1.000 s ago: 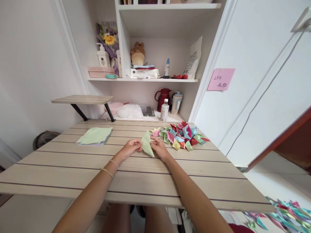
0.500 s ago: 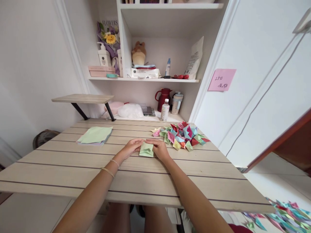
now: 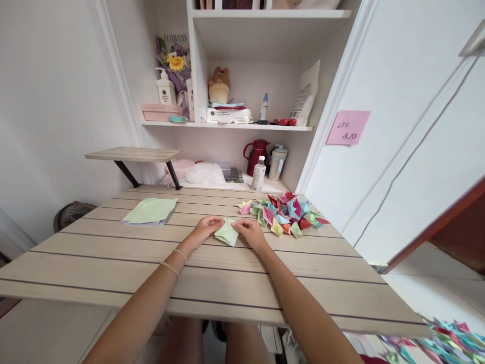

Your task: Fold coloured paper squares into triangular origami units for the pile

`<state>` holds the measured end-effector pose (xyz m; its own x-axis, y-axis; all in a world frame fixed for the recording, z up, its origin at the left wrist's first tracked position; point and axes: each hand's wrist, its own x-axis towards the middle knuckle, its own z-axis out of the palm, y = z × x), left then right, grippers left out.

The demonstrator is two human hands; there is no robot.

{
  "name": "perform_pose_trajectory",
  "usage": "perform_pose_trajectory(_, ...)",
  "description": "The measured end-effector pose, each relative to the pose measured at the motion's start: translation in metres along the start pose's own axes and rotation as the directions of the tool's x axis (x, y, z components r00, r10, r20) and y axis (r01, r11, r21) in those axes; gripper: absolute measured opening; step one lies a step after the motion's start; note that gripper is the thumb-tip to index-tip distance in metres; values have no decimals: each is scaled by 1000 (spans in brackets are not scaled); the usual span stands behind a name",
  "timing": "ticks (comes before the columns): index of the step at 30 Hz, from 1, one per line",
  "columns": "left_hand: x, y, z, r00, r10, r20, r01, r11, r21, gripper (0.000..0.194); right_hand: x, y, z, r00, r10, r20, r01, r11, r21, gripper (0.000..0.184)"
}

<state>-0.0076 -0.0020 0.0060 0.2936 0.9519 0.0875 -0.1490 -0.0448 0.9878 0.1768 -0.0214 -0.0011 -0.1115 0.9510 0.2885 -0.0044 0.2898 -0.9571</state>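
Note:
Between my hands, just above or on the wooden table [image 3: 159,275], is a folded piece of light green paper [image 3: 227,233]. It is creased into a small, roughly square shape with a corner pointing toward me. My left hand [image 3: 207,227] pinches its left upper edge. My right hand [image 3: 249,231] grips its right upper edge between thumb and fingers. To the right of my right hand lies a heap of folded paper boats [image 3: 282,215] in several colours. A stack of paper sheets [image 3: 150,210], light green on top, lies to the left.
A small raised shelf [image 3: 132,153] on black legs stands at the back left. Behind the table are a white-capped bottle [image 3: 258,174], a red jug [image 3: 256,155] and a light-coloured tumbler [image 3: 278,163]. More folded paper [image 3: 447,341] lies on the floor at lower right.
The folded green paper has turned so that a corner points toward me. My right hand has shifted from its top edge to its right side.

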Motion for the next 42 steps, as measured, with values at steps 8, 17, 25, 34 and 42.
perform_pose_trajectory(8,0,0,2,1000,25,3,-26,999,36,31,3,2,-2,991,-74,-115,80,996,48,30)
perform_pose_trajectory(17,-2,3,5,993,113,-20,-111,991,69,45,3,8,-4,998,-67,5,67,986,-151,38)
perform_pose_trajectory(25,2,-4,-1,980,200,-22,-189,952,243,33,-1,-2,-2,982,-187,-14,179,956,-232,28)
perform_pose_trajectory(34,-2,4,6,990,141,4,-140,974,178,27,-1,5,-1,997,-52,49,59,986,-153,33)
perform_pose_trajectory(42,0,-2,6,980,199,0,-191,939,287,30,0,8,-1,998,-20,64,34,973,-229,36)
